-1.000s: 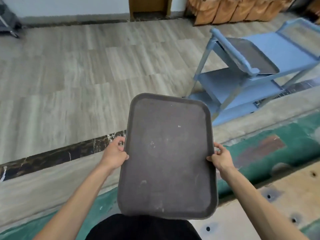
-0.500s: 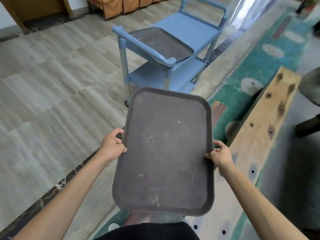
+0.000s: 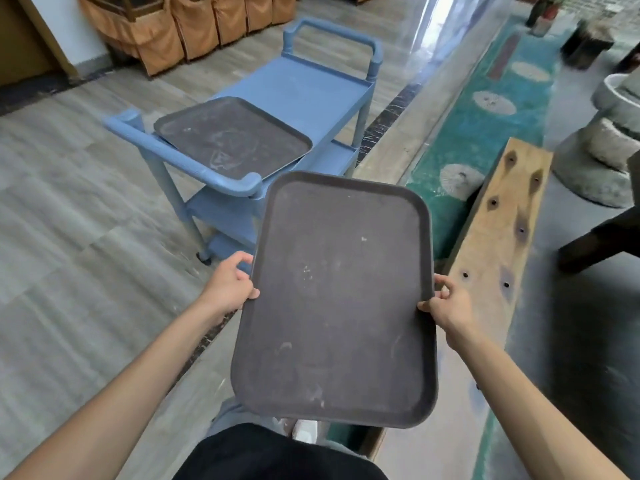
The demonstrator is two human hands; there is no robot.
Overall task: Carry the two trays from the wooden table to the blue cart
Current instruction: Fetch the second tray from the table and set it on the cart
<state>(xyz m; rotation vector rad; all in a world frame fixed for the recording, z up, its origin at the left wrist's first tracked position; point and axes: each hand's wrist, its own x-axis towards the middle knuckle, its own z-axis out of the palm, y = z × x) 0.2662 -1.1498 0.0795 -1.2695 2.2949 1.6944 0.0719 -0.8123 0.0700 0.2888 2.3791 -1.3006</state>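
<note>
I hold a dark grey rectangular tray (image 3: 341, 299) flat in front of me, long side pointing away. My left hand (image 3: 230, 284) grips its left rim and my right hand (image 3: 446, 306) grips its right rim. Just beyond the tray's far edge stands the blue cart (image 3: 304, 88) with three shelves and a handle at each end. A second dark tray (image 3: 232, 136) lies on the cart's top shelf at the near end, overhanging the right side a little.
A wooden plank (image 3: 502, 230) with dark knots and holes lies on the floor to the right, on a green patterned strip (image 3: 485, 109). Stone blocks (image 3: 606, 147) stand at the far right. Orange-covered furniture (image 3: 187, 26) lines the back wall.
The cart has come closer and shifted toward the middle of the view as I turned and walked toward it. The tray stays held in both hands.
</note>
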